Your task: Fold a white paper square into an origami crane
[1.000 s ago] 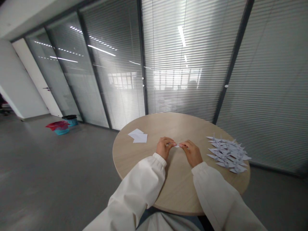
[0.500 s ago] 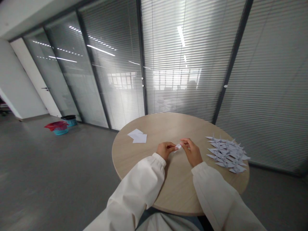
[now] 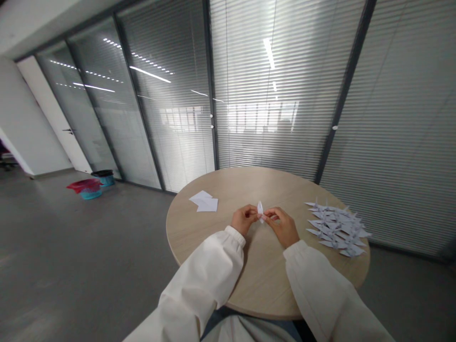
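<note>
A small piece of folded white paper [image 3: 260, 208] stands upright between my hands, its narrow pointed top aimed away from me. My left hand [image 3: 245, 219] pinches its left side near the bottom with thumb and fingertips. From the right, my right hand [image 3: 282, 225] pinches the same folded paper, so the fingertips of both hands nearly meet. The paper's lower part is partly covered by my fingers. Both hands are just above the round wooden table [image 3: 263, 275].
Folded paper cranes [image 3: 338, 228] lie in a dense pile at the table's right edge. Loose white paper sheets [image 3: 207, 204] rest at the left. A glass wall with blinds [image 3: 270, 142] rises behind the table. Bins [image 3: 90, 191] with liners stand on the floor at left.
The folded paper has turned from a slanted position to upright, its point now showing above my fingers. My right hand has come lower and closer to my left, gripping the paper's right side.
</note>
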A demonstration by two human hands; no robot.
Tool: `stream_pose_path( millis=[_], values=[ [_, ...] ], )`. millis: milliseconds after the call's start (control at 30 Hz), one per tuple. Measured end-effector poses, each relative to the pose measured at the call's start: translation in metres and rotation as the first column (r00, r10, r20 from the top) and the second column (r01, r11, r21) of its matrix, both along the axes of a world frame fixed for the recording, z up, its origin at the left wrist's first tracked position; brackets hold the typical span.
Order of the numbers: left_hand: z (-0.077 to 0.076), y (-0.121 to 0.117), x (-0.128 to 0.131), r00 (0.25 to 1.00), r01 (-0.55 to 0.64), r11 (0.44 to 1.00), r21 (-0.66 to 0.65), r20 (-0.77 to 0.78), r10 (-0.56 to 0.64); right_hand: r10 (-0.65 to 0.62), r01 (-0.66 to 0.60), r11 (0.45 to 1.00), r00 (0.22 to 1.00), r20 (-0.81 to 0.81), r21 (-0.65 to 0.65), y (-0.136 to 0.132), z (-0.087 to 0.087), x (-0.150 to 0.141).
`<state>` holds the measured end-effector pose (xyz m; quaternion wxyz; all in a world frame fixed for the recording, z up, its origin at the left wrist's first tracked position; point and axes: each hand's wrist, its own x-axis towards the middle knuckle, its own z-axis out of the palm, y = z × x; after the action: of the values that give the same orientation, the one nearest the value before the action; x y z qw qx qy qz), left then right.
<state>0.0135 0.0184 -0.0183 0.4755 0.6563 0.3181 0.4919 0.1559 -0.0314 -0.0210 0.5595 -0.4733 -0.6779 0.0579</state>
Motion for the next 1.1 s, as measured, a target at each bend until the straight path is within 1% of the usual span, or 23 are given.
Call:
stream_pose_path(
  millis=[200, 267, 500, 633, 733, 800, 933, 1100],
  values=[
    [-0.0043, 0.0022, 0.0017, 0.993, 0.113, 0.994, 0.001, 0.035, -0.113, -0.015, 0.015, 1.0, 1.0, 0.01, 0.01, 0.0002, 0.0003, 0.0015],
    [-0.0051, 0.0025, 0.002, 0.99, 0.134, 0.991, 0.001, 0.053, -0.134, -0.014, 0.014, 1.0, 1.0, 0.019, 0.012, 0.0004, -0.0001, 0.0018],
    [-0.0029, -0.0005, 0.0032, 0.989, 0.128, 0.992, -0.015, 0.082, -0.126, -0.01, 0.01, 1.0, 1.0, 0.01, 0.012, 0.0006, -0.0012, 0.0013],
    [-0.0005, -0.002, 0.003, 0.981, 0.144, 0.987, -0.07, 0.138, -0.134, -0.013, 0.013, 1.0, 1.0, 0.007, 0.008, -0.002, 0.0015, 0.0006],
    [0.0002, -0.0012, 0.0021, 0.972, 0.164, 0.981, -0.107, 0.189, -0.142, 0.014, -0.014, 1.0, 1.0, 0.016, 0.007, -0.0051, 0.005, -0.0003],
    [0.0002, -0.0005, 0.0017, 0.964, 0.19, 0.974, -0.122, 0.21, -0.162, 0.011, -0.011, 1.0, 1.0, 0.0, -0.008, -0.0062, 0.0062, -0.0009],
    [0.0, -0.0002, 0.0017, 0.951, 0.246, 0.962, -0.12, 0.22, -0.216, -0.051, 0.046, 0.997, 0.996, -0.077, -0.066, -0.0051, 0.0047, -0.0012],
    [-0.0008, 0.0001, 0.0022, 0.946, 0.268, 0.956, -0.117, 0.223, -0.237, -0.039, 0.026, 0.993, 0.994, -0.106, -0.118, -0.0028, 0.0032, 0.0001]
  ],
)
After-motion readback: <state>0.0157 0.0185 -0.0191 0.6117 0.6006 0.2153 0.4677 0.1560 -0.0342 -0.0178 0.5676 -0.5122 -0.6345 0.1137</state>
